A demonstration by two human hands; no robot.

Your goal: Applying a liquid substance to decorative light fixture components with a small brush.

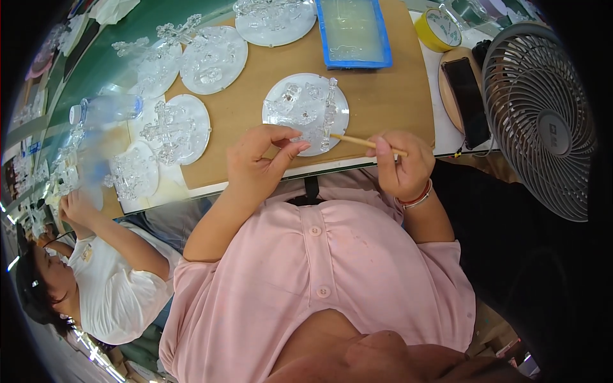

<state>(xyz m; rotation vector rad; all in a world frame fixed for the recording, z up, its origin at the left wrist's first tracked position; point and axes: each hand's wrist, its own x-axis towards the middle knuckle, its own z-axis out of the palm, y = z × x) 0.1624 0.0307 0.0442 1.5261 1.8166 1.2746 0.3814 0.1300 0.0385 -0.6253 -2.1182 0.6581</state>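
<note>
A round white disc (pixel 281 102) with clear plastic pieces on it lies before me on brown board. A long clear piece (pixel 330 105) stretches along its right side. My right hand (pixel 402 163) pinches a thin wooden stick (pixel 357 141), its tip at the lower end of that piece; whether it touches is too small to tell. Over the disc's lower left edge is my left hand (pixel 262 156), thumb and index fingertips curved toward each other with a small gap. Nothing shows between them.
A blue tray (pixel 324 38) of pale translucent material sits at the back. More discs with clear pieces (pixel 214 60) stand left, near a plastic bottle (pixel 108 110). Right are yellow tape (pixel 437 30), a phone (pixel 466 102) and a fan (pixel 549 121). A co-worker (pixel 121 274) sits left.
</note>
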